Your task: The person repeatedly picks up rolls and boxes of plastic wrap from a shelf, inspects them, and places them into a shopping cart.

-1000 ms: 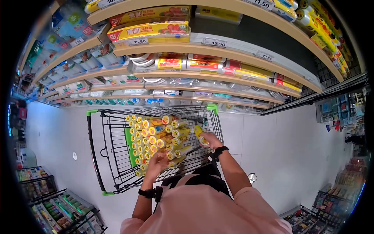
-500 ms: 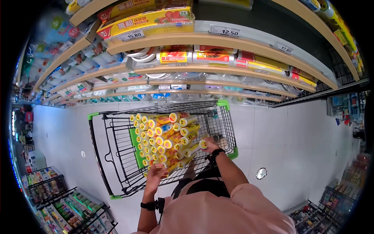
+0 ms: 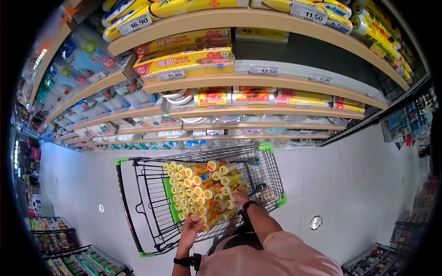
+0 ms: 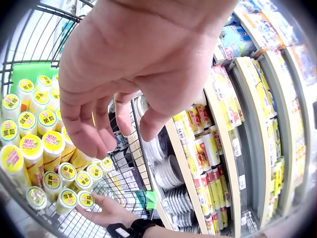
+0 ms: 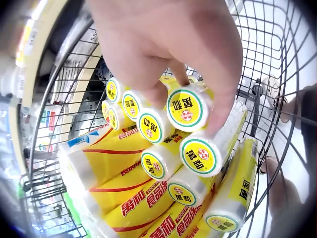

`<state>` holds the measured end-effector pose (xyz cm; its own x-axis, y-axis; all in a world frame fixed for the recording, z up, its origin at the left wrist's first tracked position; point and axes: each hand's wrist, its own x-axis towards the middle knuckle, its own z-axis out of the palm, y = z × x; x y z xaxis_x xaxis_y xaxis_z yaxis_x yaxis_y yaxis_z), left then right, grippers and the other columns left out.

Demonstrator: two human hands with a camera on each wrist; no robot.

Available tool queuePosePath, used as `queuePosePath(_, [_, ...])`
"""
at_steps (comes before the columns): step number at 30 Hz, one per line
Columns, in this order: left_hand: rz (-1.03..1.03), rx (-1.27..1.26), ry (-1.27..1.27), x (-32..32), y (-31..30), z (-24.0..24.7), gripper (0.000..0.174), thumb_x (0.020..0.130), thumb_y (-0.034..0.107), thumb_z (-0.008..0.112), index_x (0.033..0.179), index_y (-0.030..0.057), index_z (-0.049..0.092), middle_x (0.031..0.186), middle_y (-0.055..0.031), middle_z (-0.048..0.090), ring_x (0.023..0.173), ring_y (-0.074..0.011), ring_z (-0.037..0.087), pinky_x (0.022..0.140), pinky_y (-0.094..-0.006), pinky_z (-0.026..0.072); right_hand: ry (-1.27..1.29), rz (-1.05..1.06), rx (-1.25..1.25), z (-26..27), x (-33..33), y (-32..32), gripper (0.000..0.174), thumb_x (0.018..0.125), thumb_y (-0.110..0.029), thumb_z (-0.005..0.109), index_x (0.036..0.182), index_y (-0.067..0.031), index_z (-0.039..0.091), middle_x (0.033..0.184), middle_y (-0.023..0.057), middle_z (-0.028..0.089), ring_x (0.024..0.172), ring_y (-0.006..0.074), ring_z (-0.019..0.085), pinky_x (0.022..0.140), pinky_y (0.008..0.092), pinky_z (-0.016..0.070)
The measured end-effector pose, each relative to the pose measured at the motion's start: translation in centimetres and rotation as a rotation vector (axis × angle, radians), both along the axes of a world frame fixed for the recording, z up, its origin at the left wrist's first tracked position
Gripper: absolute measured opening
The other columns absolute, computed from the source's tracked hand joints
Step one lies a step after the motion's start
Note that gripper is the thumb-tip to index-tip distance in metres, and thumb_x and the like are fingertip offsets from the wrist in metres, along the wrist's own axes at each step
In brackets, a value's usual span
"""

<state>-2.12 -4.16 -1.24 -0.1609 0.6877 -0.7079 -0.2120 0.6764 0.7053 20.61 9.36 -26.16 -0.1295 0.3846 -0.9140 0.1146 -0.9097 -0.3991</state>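
Many yellow-and-white rolls lie stacked in the shopping cart [image 3: 120, 198], round ends facing its handle. At the front side of the stack my right hand [image 3: 240, 198] pinches one roll [image 5: 187, 110] near its end, thumb and fingers on either side; other rolls [image 5: 202, 154] touch it. The left wrist view shows the right hand [image 4: 111, 212] beside the stack's outer rolls [image 4: 66, 198]. My left hand [image 3: 189, 232] hovers by the near-left rolls, its fingers [image 4: 101, 119] loosely bent with nothing between them.
Shelves [image 3: 276, 87] with boxed and rolled goods run along the far side of the cart. A green corner [image 3: 281, 199] marks the cart's front end. Floor [image 3: 317, 184] extends to the right, with display racks [image 3: 377, 260] at lower right.
My right hand has brought its roll from the cart's front part back against the stack. The left hand has lifted slightly off the rolls. The head view has shifted.
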Motion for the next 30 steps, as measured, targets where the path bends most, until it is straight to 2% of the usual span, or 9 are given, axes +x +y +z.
queuePosePath(1, [-0.002, 0.013, -0.006, -0.2, 0.1, 0.0, 0.022, 0.093, 0.014, 0.064, 0.110, 0.0035, 0.054, 0.101, -0.0105, 0.065, 0.086, -0.0192, 0.067, 0.077, -0.0316, 0.0558, -0.003, -0.013, -0.003, 0.8, -0.1, 0.2, 0.058, 0.093, -0.013, 0.060, 0.146, -0.0045, 0.035, 0.101, 0.0112, 0.045, 0.081, 0.0246, 0.045, 0.070, 0.0416, 0.0403])
queuePosePath(2, [-0.004, 0.023, -0.013, -0.3, 0.0, 0.1, 0.023, 0.093, 0.014, 0.064, 0.110, 0.0033, 0.054, 0.101, -0.0105, 0.065, 0.086, -0.0190, 0.067, 0.077, -0.0315, 0.0558, -0.004, -0.039, 0.017, 1.5, -0.2, 0.2, 0.062, 0.094, -0.010, 0.055, 0.150, -0.0028, 0.029, 0.063, 0.0069, 0.044, 0.048, 0.0161, 0.032, 0.050, 0.0399, 0.0269])
queuePosePath(5, [-0.026, 0.053, -0.020, -0.3, 0.5, 1.1, 0.022, 0.094, 0.014, 0.064, 0.111, 0.0030, 0.057, 0.097, -0.0090, 0.064, 0.084, -0.0184, 0.067, 0.074, -0.0294, 0.0548, -0.007, 0.078, 0.078, 2.7, 1.2, 0.6, 0.037, 0.093, -0.007, 0.053, 0.128, 0.0026, 0.048, 0.066, 0.0072, 0.043, 0.045, 0.0168, 0.034, 0.045, 0.0376, 0.0270])
queuePosePath(8, [-0.069, 0.089, -0.019, -0.1, 1.3, 1.7, 0.022, 0.094, 0.015, 0.064, 0.111, 0.0032, 0.058, 0.096, -0.0072, 0.063, 0.084, -0.0178, 0.066, 0.073, -0.0289, 0.0546, -0.060, 0.134, 0.066, 3.7, 2.5, 1.4, 0.050, 0.090, -0.016, 0.066, 0.134, -0.0023, 0.047, 0.109, 0.0152, 0.061, 0.086, 0.0259, 0.066, 0.070, 0.0367, 0.0586])
queuePosePath(9, [-0.078, 0.104, -0.021, 0.0, 1.6, 1.9, 0.022, 0.094, 0.016, 0.064, 0.111, 0.0032, 0.058, 0.096, -0.0067, 0.063, 0.084, -0.0176, 0.066, 0.074, -0.0291, 0.0545, 0.020, 0.072, 0.127, 4.1, 3.5, 1.2, 0.049, 0.087, -0.014, 0.068, 0.131, -0.0011, 0.047, 0.096, 0.0129, 0.063, 0.071, 0.0239, 0.065, 0.059, 0.0358, 0.0576])
queuePosePath(13, [-0.123, 0.210, -0.058, 0.7, 2.8, 3.0, 0.023, 0.095, 0.018, 0.062, 0.112, 0.0041, 0.058, 0.099, -0.0073, 0.064, 0.086, -0.0192, 0.066, 0.076, -0.0309, 0.0533, -0.118, -0.057, 0.219, 6.2, 5.4, 1.3, 0.050, 0.085, -0.007, 0.066, 0.131, -0.0020, 0.045, 0.099, 0.0132, 0.063, 0.073, 0.0245, 0.066, 0.057, 0.0360, 0.0575])
queuePosePath(20, [-0.149, 0.304, -0.171, 3.5, 5.3, 4.3, 0.022, 0.095, 0.016, 0.062, 0.112, 0.0023, 0.062, 0.097, -0.0061, 0.067, 0.082, -0.0147, 0.065, 0.071, -0.0278, 0.0532, -0.012, -0.178, 0.264, 13.6, 12.4, 0.7, 0.039, 0.087, -0.004, 0.059, 0.124, -0.0028, 0.047, 0.099, 0.0149, 0.066, 0.078, 0.0250, 0.069, 0.061, 0.0352, 0.0583])
queuePosePath(25, [-0.157, 0.371, -0.138, 7.2, 6.0, 5.6, 0.017, 0.094, 0.017, 0.064, 0.107, 0.0051, 0.064, 0.083, -0.0030, 0.069, 0.060, -0.0026, 0.047, 0.052, -0.0186, 0.0359, 0.055, -0.269, 0.417, 16.1, 17.3, 0.2, 0.028, 0.092, -0.005, 0.055, 0.120, -0.0031, 0.049, 0.095, 0.0148, 0.067, 0.075, 0.0224, 0.068, 0.065, 0.0326, 0.0569])
queuePosePath(30, [-0.080, 0.401, -0.107, 13.3, 5.6, 6.4, 0.006, 0.093, 0.012, 0.062, 0.092, 0.0066, 0.060, 0.071, 0.0034, 0.058, 0.052, -0.0013, 0.037, 0.045, -0.0190, 0.0290, 0.049, -0.197, 0.520, 18.3, 22.7, 0.5, 0.020, 0.092, -0.004, 0.055, 0.113, -0.0031, 0.056, 0.094, 0.0143, 0.068, 0.072, 0.0190, 0.066, 0.064, 0.0301, 0.0557])
